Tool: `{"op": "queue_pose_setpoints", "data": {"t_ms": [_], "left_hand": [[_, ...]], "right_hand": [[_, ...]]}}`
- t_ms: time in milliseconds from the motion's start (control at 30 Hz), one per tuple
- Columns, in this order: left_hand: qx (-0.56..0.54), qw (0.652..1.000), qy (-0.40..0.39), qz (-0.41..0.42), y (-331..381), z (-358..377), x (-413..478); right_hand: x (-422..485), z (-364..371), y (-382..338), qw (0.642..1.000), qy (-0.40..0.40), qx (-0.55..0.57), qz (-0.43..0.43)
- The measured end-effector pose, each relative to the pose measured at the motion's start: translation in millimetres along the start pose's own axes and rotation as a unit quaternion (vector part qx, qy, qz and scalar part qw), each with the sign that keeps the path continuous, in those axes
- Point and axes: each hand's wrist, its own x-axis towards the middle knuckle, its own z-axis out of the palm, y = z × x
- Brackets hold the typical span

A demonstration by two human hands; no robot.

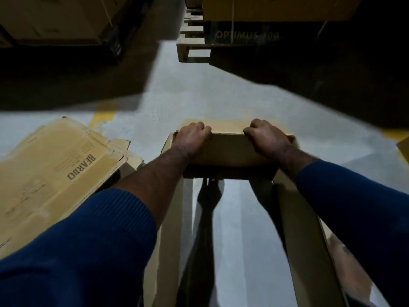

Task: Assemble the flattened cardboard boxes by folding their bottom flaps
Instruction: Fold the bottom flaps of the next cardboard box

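Honestly, both hands, left hand [192, 136] and right hand [266, 138], clutch the box's [230, 149] far flap mid-frame; press evenly, probably keeping corners square.

Warehouse: stacked cartons [276, 7] on wooden pallet [192, 41], painted concrete floor [199, 96].

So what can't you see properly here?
All in the head view:
- Fingertips of left hand and right hand: curled over the box edge, hidden behind it.
- The pile of flat boxes: cut off by the left edge, partly covered by the sleeve.
- Lettering on the dark carton: dim and blurred after OPTIMUS.
- Box's near end: cut off at the bottom.
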Motion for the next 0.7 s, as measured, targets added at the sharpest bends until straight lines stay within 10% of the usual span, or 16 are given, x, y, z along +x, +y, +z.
{"op": "queue_pose_setpoints", "data": {"t_ms": [700], "left_hand": [[-0.106,0.992,0.057,-0.033,-8,7,3]], "right_hand": [[-12,-6,6,0.997,0.000,0.079,0.015]]}}
